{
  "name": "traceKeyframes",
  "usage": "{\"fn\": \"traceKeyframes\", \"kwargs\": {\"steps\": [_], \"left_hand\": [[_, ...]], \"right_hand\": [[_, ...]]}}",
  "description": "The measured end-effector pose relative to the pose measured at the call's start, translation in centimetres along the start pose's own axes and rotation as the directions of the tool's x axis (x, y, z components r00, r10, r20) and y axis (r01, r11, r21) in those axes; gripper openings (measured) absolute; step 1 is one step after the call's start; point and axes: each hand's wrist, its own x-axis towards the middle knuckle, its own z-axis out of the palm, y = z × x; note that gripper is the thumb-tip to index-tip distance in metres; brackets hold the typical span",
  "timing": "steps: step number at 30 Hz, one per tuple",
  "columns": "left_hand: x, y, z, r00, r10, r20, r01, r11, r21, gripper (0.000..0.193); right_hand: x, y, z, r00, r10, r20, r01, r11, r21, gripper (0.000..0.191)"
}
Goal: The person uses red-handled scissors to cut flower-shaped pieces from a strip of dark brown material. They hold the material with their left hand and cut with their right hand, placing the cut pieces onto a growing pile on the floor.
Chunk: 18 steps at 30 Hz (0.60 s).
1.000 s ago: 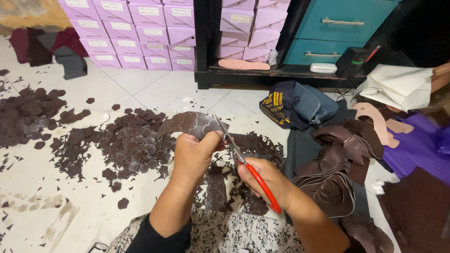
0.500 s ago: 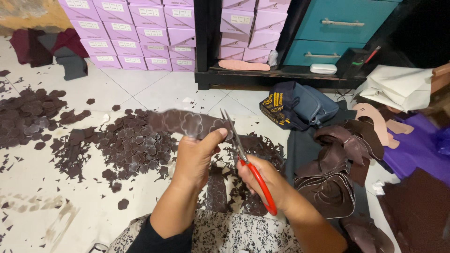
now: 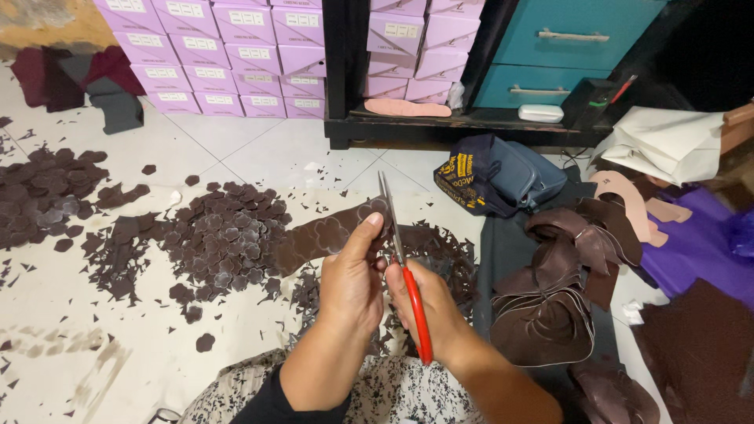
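Since a second ago the dark brown strip (image 3: 326, 235) has swung from a hump held up in front of the left hand to a long band lying nearly flat, and the scissors (image 3: 404, 267) have tipped from a slant to nearly upright in the view. The left hand (image 3: 351, 286) is clenched on the strip's right end, thumb pressed on top beside the blades. The strip's long axis runs left to right with a slight rise toward the right, its free end pointing left and down over the pile of cut flower shapes (image 3: 224, 239) on the floor (image 3: 259, 149). The right hand (image 3: 428, 314) is closed around the red handles of the scissors, whose blades point away from the person, toward the black shelf (image 3: 463, 129), tips just above the strip's right end; the blades look nearly together, meeting the strip's edge. Both hands touch each other low in the middle of the view. Right of them lies a heap of brown leather pieces (image 3: 550, 306), and farther back a dark blue bag (image 3: 503, 177). Stacked lilac boxes (image 3: 212, 55) stand along the back.
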Motion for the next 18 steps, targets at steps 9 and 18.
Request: {"fn": "traceKeyframes", "kwargs": {"steps": [9, 18], "left_hand": [[0.2, 1.8, -0.4, 0.994, 0.11, 0.009, -0.111, 0.992, 0.065, 0.008], [0.2, 2.7, -0.5, 0.987, 0.157, 0.045, -0.162, 0.976, 0.144, 0.009]], "right_hand": [[-0.3, -0.5, -0.9, 0.996, -0.003, 0.088, 0.006, 1.0, -0.029, 0.048], [-0.6, -0.8, -1.2, 0.994, 0.0, 0.105, 0.009, 0.997, -0.079, 0.051]]}}
